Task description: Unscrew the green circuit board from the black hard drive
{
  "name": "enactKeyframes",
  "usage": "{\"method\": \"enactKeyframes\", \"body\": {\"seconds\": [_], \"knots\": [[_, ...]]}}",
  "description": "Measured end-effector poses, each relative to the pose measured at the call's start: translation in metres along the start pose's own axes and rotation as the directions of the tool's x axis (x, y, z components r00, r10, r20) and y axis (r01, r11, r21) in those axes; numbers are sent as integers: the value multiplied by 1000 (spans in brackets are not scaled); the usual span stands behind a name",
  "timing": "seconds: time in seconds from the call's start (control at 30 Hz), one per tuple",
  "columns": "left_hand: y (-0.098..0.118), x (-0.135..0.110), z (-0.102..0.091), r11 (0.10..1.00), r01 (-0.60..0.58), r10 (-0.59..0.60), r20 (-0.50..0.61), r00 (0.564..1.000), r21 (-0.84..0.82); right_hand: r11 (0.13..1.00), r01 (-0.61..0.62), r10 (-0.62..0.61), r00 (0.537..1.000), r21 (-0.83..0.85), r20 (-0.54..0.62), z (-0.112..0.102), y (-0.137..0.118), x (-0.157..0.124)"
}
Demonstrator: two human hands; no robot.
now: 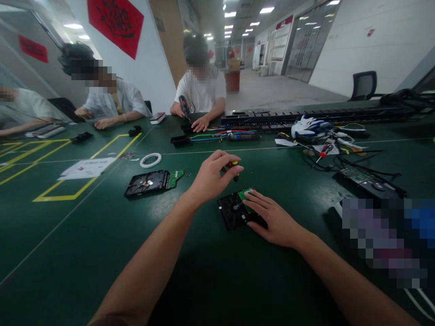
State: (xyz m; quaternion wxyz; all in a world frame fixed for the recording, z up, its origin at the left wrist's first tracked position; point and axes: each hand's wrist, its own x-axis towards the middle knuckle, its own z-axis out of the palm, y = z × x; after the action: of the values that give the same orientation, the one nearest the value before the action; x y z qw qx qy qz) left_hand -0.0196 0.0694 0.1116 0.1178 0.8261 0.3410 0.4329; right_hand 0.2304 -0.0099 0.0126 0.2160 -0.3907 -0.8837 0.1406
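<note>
My left hand (217, 174) pinches the handle of a small screwdriver (235, 177) with a yellow and black grip. Its shaft points straight down at the far edge of a black hard drive (233, 213), by the green circuit board (247, 194). The tip's contact with a screw is too small to make out. Over the right part of the drive and board lies my right hand (272, 217), fingers stretched out and resting on top. A second hard drive (147, 183), with a green board (175, 178) sticking out at its end, sits farther left.
Left of the drives are a white tape roll (151, 160), paper sheets (86, 167) and yellow tape outlines. Cables, gloves (311, 127), a red-handled screwdriver (325, 150) and another drive (370, 181) lie to the right. Across the table, a co-worker holds a power screwdriver (184, 107).
</note>
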Motion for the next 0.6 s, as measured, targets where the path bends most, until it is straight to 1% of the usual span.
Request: {"method": "enactKeyframes", "body": {"seconds": [0.1,0.2,0.3,0.47,0.53,0.6], "knots": [[-1,0,-1,999,-40,41,37,998,-28,1000,-1,2,1000,-24,17,0,0,0],[-3,-1,1,999,-14,18,70,997,-50,1000,4,-4,1000,-30,11,0,0,0],[-2,-1,3,999,-2,4,60,998,-35,1000,9,-9,1000,-22,3,0,-1,0],[3,-1,5,999,-33,32,29,999,10,1000,0,0,1000,-20,1,-1,-2,0],[3,-1,6,1000,-28,28,23,999,4,1000,-1,1,1000,-16,2,-1,-2,1],[2,-2,6,999,-35,36,40,999,-21,1000,0,0,1000,-18,7,-1,-2,1]]}}
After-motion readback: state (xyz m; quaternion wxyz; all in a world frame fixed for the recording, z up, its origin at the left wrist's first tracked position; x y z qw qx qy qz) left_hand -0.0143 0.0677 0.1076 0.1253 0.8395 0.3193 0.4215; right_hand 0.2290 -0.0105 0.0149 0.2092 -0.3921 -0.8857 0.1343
